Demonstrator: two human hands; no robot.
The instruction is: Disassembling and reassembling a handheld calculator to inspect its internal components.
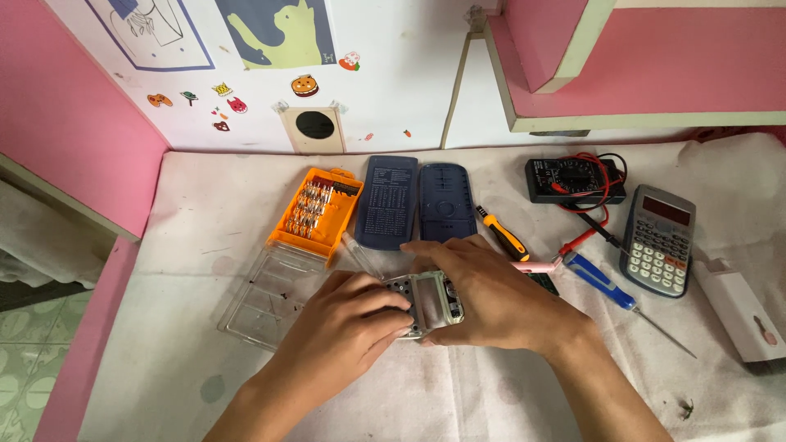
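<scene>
White cloth (458,393) covers the work surface between pink walls. At centre frame, the left hand (348,315) and right hand (483,299) both clamp a grey opened calculator body (426,303). Just above lie two dark blue plastic covers (413,200); upper left, an orange screwdriver-bit case (315,213); right, a grey calculator (659,241).

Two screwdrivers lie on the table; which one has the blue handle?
The blue-handled screwdriver is the one on the right, beside the grey calculator, its thin shaft pointing toward the near right. The other screwdriver has an orange and black handle.
</scene>
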